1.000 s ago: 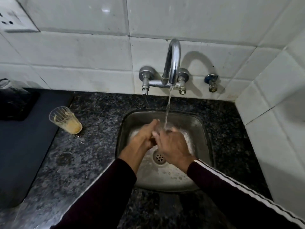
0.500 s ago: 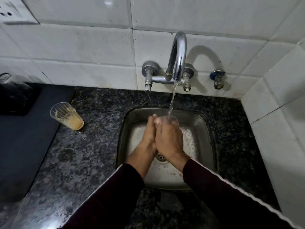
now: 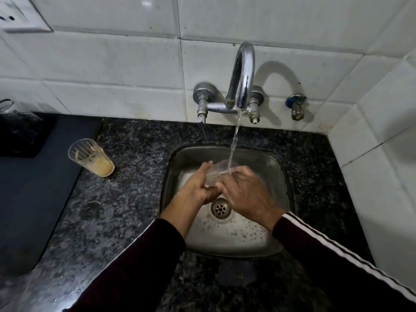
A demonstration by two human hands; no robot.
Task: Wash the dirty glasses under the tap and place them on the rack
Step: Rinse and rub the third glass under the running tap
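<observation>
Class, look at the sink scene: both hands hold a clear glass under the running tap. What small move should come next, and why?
Probably turn the clear glass under the stream so water reaches every side. The left hand and right hand grip it over the sink, and the tap runs onto one edge only.

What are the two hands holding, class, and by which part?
A clear glass, held between the left hand and right hand by its sides, under the tap's stream.
</observation>
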